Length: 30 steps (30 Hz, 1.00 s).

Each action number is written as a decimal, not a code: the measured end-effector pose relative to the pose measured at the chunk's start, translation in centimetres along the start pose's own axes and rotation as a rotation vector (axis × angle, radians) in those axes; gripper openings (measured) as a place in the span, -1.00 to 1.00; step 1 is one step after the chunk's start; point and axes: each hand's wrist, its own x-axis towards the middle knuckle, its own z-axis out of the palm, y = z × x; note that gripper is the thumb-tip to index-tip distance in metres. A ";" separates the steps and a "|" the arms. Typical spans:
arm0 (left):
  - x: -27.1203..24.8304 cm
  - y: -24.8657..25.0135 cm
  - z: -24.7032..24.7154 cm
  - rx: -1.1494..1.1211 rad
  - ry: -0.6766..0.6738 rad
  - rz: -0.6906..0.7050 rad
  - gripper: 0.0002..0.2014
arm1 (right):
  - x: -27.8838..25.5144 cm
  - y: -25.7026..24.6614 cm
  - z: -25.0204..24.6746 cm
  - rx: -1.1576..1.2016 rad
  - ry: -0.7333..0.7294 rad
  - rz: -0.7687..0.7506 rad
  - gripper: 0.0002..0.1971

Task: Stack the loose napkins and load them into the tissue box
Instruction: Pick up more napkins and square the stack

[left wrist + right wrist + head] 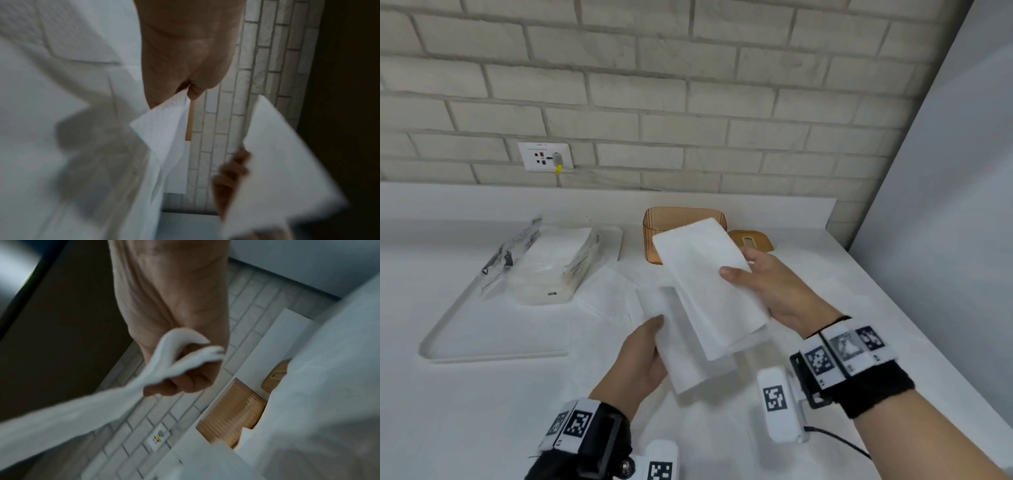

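Observation:
My right hand (763,287) holds a stack of folded white napkins (705,284) above the counter, thumb on top and fingers beneath; in the right wrist view its fingers (185,382) curl round the napkins' edge (176,350). My left hand (643,353) pinches another folded napkin (688,356) just below and left of that stack, seen as a napkin corner (164,129) in the left wrist view. The orange ribbed tissue box (664,222) stands open behind the napkins, its wooden slotted lid (750,241) lying beside it on the right.
More loose napkins (616,298) lie flat on the white counter. A white tray (493,353) at the left carries an opened plastic napkin pack (551,263). A brick wall with a socket (545,156) stands behind; a white panel (945,205) closes off the right side.

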 end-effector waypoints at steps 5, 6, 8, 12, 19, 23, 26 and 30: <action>-1.0 0.8 1.0 -0.176 -0.069 0.094 -0.54 | 0.5 2.6 3.3 -0.239 -0.002 -0.003 -0.88; -1.2 0.9 1.1 -0.150 -0.076 0.098 -0.49 | 0.6 2.9 3.9 -0.336 -0.005 -0.004 -0.90; -1.4 0.7 1.0 -0.056 -0.086 0.103 -0.51 | 1.1 4.1 4.7 -0.561 -0.005 -0.017 -0.73; -0.9 0.4 0.4 0.120 0.009 0.107 -0.71 | 2.2 5.1 5.9 -0.830 -0.103 -0.035 -0.76; -0.5 2.3 -3.7 0.095 0.179 0.128 -0.69 | 9.3 4.4 2.1 -1.157 -0.047 0.252 -0.63; -1.0 2.5 -4.7 0.089 0.177 0.130 -0.77 | 12.6 6.6 3.5 -1.326 -0.031 0.293 -0.55; -1.3 2.3 -5.2 0.081 0.180 0.146 -0.79 | 13.4 8.0 4.3 -1.257 -0.024 0.293 -0.64; -1.1 2.0 -5.1 0.090 0.181 0.173 -0.79 | 13.5 8.1 4.0 -1.126 -0.025 0.255 -0.69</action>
